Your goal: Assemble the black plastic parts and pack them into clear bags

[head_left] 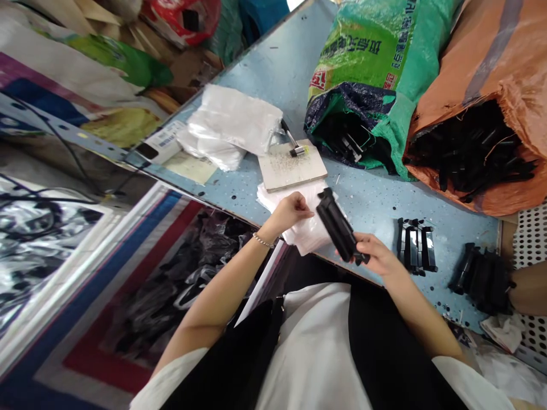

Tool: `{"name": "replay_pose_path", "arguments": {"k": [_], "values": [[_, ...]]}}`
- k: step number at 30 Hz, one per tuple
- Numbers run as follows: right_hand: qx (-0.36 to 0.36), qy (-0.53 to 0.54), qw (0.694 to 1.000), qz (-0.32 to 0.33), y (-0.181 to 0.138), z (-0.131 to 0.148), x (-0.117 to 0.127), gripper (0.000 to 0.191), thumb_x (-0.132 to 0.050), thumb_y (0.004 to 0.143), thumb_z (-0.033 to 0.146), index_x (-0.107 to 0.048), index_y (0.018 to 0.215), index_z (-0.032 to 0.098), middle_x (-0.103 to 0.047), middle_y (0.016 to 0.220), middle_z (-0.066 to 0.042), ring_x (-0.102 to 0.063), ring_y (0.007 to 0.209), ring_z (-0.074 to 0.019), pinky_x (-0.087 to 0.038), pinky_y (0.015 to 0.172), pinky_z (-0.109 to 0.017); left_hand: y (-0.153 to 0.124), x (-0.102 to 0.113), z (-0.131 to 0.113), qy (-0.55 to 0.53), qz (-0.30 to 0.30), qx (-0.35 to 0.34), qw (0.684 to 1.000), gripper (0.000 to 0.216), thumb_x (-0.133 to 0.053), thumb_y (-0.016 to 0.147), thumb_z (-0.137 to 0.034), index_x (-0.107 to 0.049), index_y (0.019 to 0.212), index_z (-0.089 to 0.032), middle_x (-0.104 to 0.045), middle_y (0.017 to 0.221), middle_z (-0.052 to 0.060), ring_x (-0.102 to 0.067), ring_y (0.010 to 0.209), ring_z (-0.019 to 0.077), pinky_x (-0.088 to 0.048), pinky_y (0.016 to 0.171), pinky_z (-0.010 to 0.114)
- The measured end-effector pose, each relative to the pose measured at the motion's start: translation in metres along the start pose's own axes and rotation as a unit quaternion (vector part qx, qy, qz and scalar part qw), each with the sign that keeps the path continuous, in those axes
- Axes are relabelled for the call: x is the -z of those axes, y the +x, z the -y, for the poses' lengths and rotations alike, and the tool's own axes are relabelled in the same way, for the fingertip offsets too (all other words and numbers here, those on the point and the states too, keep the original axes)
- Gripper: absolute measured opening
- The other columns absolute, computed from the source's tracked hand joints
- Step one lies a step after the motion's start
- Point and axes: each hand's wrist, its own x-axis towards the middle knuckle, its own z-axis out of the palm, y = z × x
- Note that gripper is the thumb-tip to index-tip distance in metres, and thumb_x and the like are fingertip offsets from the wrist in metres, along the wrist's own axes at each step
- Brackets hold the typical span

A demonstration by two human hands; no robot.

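My right hand (376, 253) grips the lower end of a bundle of long black plastic parts (337, 225), held tilted over the table's near edge. My left hand (293, 212) is closed in a pinch just left of the bundle, above a stack of clear plastic bags (305, 230); what its fingers hold, if anything, is hidden. Behind the stack lies a pale board (294, 171) with dark specks. A small hammer (293, 142) rests with its head on that board.
More plastic bags (233, 122) lie at the back left. A green woven sack (371, 85) and an orange sack (482, 131) spill black parts toward me. Black parts stand in groups (416, 245) (482, 279) at right. Left below the table, a striped sack (171, 285) holds bagged items.
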Motion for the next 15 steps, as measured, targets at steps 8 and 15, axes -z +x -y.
{"name": "replay_pose_path", "arguments": {"k": [8, 15], "values": [[-0.110, 0.258, 0.960, 0.016, 0.007, -0.047, -0.021, 0.038, -0.060, 0.095, 0.037, -0.068, 0.116, 0.007, -0.079, 0.098, -0.013, -0.075, 0.078, -0.0148, -0.061, 0.067, -0.020, -0.001, 0.008, 0.008, -0.042, 0.026, -0.011, 0.999, 0.026, -0.076, 0.064, -0.019, -0.054, 0.079, -0.019, -0.065, 0.070, -0.002, -0.061, 0.062, 0.0120, -0.049, 0.061, 0.025], [-0.166, 0.385, 0.908, -0.015, 0.012, -0.067, -0.017, 0.048, -0.032, 0.107, 0.037, -0.052, 0.137, 0.005, -0.076, 0.097, -0.013, -0.073, 0.078, -0.0146, -0.064, 0.063, -0.021, -0.018, 0.028, -0.002, 0.298, -0.048, -0.318, 0.899, 0.028, -0.045, 0.094, -0.011, -0.073, 0.097, -0.017, -0.075, 0.108, 0.012, -0.069, 0.101, 0.0240, -0.055, 0.094, 0.047]]}}
